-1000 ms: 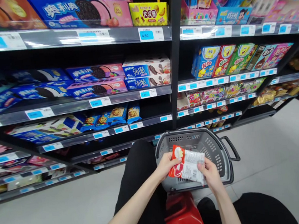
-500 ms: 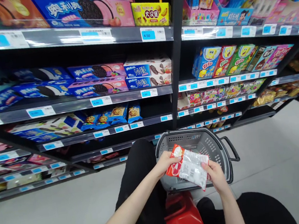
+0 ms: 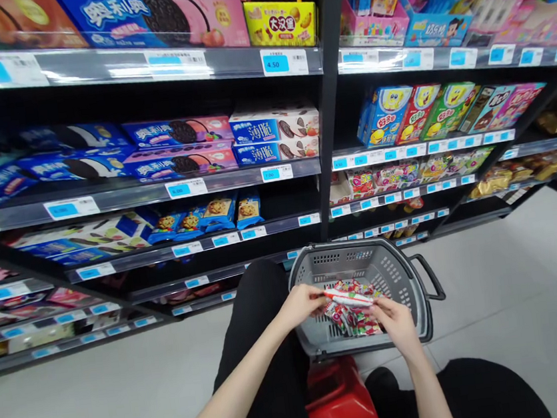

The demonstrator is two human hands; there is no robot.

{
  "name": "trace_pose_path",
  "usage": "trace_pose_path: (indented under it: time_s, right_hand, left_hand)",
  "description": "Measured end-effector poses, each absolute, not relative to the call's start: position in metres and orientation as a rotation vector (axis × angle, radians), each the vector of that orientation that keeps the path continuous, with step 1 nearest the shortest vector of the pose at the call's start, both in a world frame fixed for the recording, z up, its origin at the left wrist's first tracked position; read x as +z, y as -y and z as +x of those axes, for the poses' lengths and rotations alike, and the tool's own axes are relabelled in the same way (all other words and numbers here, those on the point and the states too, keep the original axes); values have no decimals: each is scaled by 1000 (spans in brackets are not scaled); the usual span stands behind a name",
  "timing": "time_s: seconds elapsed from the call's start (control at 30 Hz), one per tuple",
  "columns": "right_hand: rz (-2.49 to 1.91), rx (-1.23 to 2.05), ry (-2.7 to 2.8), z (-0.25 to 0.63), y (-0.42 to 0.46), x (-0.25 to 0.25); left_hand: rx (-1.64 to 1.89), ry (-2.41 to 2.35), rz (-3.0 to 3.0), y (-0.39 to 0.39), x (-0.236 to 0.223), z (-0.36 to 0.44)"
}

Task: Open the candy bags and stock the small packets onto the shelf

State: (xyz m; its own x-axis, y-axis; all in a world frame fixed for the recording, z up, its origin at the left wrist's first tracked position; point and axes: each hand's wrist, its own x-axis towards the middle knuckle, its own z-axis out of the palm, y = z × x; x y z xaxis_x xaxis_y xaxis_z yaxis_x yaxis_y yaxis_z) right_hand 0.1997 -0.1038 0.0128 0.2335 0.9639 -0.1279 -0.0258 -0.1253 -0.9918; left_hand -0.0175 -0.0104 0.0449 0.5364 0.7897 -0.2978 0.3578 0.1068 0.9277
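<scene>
A red and white snack packet (image 3: 349, 297) is stretched between my two hands, turned so that mostly its narrow edge faces me. My left hand (image 3: 303, 303) pinches its left end, and my right hand (image 3: 394, 316) grips the right end. Directly beneath them is a grey plastic shopping basket (image 3: 416, 267) with slotted walls and a dark handle at its right. Several small red, green and white packets (image 3: 355, 324) lie inside the basket, partly hidden by the held packet and my fingers.
Shelves with blue cookie boxes (image 3: 174, 132), a yellow box (image 3: 281, 24) and cartoon-printed boxes (image 3: 388, 116) rise in front. A red plastic object (image 3: 341, 403) sits between my legs, just below the basket. Grey floor tiles (image 3: 494, 292) extend to the right.
The packet has tilted from showing its broad white back to showing its edge. Small packets in the basket that it covered are now visible. Both hands keep hold of it.
</scene>
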Motion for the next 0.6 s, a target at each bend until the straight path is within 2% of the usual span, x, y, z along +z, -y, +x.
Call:
trace_pose_path:
  time_s: [0.23,0.47,0.6]
  right_hand:
    - [-1399,983,944,195,100,18]
    - [-1287,1082,800,187,96,6]
    - [-1262,1144,698,187,94,-5]
  left_hand:
    - [541,-435,733,6,38,-24]
    - [779,-742,773,6,24,-13]
    - [742,-801,823,4,17,-14]
